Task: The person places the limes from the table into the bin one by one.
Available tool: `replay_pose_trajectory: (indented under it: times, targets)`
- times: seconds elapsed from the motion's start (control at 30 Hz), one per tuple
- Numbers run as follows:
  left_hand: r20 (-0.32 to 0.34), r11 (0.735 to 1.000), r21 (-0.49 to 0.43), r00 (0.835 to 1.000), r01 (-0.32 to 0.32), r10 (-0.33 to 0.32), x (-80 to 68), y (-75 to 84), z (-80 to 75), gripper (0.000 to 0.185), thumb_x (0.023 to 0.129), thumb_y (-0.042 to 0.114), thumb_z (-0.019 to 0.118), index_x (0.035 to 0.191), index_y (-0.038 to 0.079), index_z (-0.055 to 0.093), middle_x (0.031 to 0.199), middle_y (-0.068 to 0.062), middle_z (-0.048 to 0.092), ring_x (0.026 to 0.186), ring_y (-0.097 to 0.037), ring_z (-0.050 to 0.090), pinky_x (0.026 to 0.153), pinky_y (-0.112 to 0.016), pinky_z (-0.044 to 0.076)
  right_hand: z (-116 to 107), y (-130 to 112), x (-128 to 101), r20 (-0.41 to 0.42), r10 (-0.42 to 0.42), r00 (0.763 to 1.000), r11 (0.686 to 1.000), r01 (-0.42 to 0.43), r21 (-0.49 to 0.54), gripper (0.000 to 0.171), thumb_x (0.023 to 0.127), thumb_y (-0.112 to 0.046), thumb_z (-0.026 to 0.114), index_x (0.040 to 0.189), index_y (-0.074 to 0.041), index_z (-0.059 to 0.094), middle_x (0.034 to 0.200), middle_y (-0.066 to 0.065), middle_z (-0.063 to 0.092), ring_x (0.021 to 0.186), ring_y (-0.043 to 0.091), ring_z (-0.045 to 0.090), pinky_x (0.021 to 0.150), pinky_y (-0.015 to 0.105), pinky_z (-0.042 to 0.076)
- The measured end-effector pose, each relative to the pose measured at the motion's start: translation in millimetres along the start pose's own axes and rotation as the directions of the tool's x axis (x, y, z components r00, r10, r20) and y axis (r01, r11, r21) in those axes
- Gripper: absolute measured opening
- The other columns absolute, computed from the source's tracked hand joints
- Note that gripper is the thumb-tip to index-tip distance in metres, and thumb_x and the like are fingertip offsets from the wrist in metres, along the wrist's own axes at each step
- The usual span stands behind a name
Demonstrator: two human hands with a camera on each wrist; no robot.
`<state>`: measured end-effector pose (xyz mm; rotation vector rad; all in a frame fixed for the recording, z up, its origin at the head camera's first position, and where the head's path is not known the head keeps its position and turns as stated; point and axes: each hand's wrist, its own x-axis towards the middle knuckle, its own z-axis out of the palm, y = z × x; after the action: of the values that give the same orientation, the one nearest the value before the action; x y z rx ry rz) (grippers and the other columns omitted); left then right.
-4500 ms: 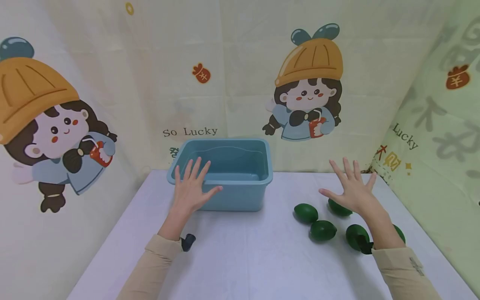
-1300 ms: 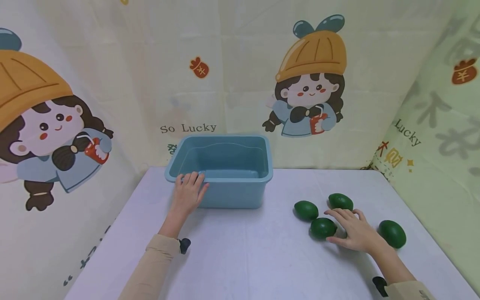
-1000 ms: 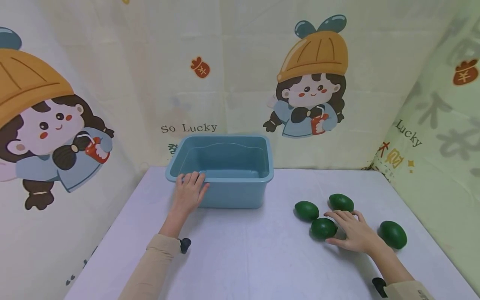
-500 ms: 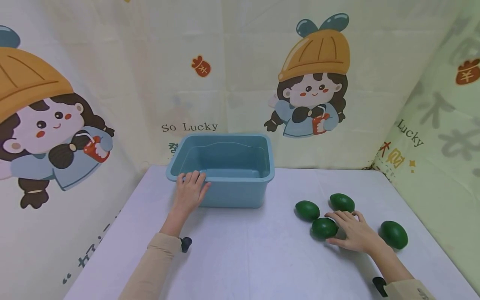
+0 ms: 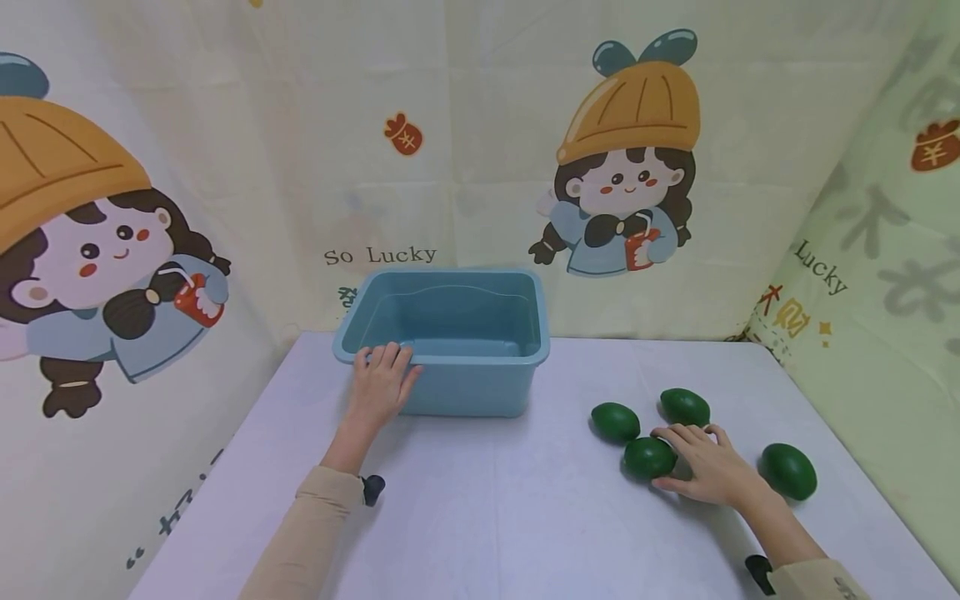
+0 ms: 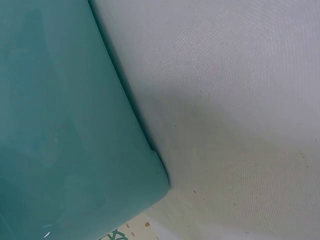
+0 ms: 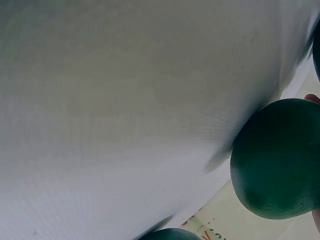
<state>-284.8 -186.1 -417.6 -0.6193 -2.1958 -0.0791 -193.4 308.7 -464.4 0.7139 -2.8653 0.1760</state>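
In the head view my left hand (image 5: 377, 386) holds the near rim of a blue plastic bin (image 5: 465, 389), its fingers curled over the edge and its thumb outside. The bin's smooth wall (image 6: 65, 120) fills the left of the left wrist view. On the right, my right hand (image 5: 708, 467) is lowered over a green lime, which it hides from the head camera. The right wrist view shows that lime (image 7: 277, 160) between fingertips (image 7: 312, 97) at its top and bottom right. Another lime (image 5: 649, 458) lies right beside the hand's thumb and fingers.
More limes lie around the right hand: one at the left (image 5: 616, 422), one behind (image 5: 685, 406), one at the right (image 5: 787, 472). A white cloth covers the table (image 5: 480, 517). A printed cloth backdrop (image 5: 480, 200) stands behind the bin and along both sides.
Both hands were raised with fingers spread several seconds ago. Since then the left came down onto the bin's rim and the right onto a lime. Over the last second both stay almost still.
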Motion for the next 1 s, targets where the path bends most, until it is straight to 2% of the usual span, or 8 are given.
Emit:
replay_pose_trajectory:
  times: [0.27,0.57,1.0]
  targets:
    - [-0.025,1.000,0.003,1.000,-0.004,0.004,1.4,-0.3,-0.5,0.053,0.099,0.046,0.017,0.101,0.006,0.051,0.089,-0.010,0.044,0.080,-0.027,0.042,0.079,-0.048,0.030,-2.6,-2.2,2.0,0.013,-0.002,1.000,1.000,0.002,-0.003,0.071,0.070,-0.059,0.067,0.119,-0.009,0.054,0.115,0.009,0.055,0.109,0.030,0.049,0.086,0.052,0.026]
    - [0.003,1.000,-0.009,1.000,0.012,-0.012,2.2,-0.1,-1.9,0.052,0.099,0.046,0.017,0.101,0.006,0.051,0.091,-0.010,0.044,0.082,-0.027,0.042,0.081,-0.049,0.030,-3.6,-4.7,4.8,0.039,0.007,0.999,1.000,-0.007,0.001,0.072,0.070,-0.059,0.067,0.120,-0.010,0.053,0.115,0.008,0.054,0.109,0.030,0.049,0.087,0.055,0.026]
    - [-0.009,1.000,-0.021,1.000,0.008,-0.008,2.2,-1.4,-0.8,0.052,0.099,0.045,0.017,0.102,0.006,0.051,0.089,-0.010,0.043,0.080,-0.027,0.041,0.080,-0.049,0.030,-3.6,-6.8,6.5,0.039,0.000,0.999,1.000,0.000,-0.005,0.073,0.069,-0.060,0.068,0.120,-0.010,0.053,0.114,0.009,0.054,0.107,0.029,0.050,0.087,0.055,0.027]
